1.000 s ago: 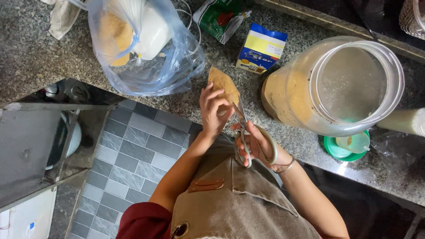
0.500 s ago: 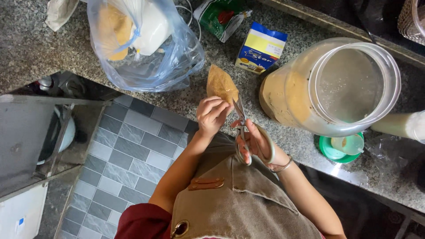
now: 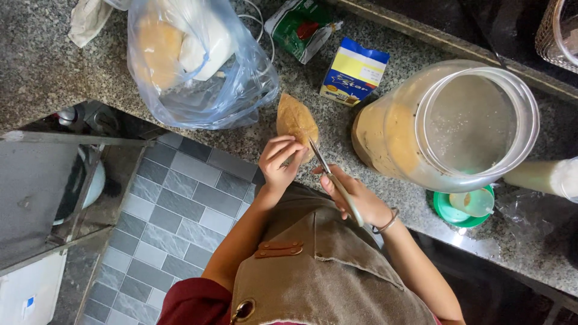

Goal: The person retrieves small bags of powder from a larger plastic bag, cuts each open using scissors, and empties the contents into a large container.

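Note:
My left hand pinches the lower end of a small clear packet of brown powder, held over the edge of a speckled granite counter. My right hand grips a pair of metal scissors. Their blades point up to the packet's lower right corner, just beside my left fingers. A large clear jar with brown powder in its bottom lies tilted on the counter to the right, its mouth open.
A blue plastic bag with tan and white packets sits at the back left. A blue and yellow carton and a green pouch lie behind the packet. A green lid rests under the jar. Grey floor tiles are below.
The scissors have turned so the blades now meet the packet's corner and the handles are closed in my right hand. My left hand slid slightly left and down on the packet.

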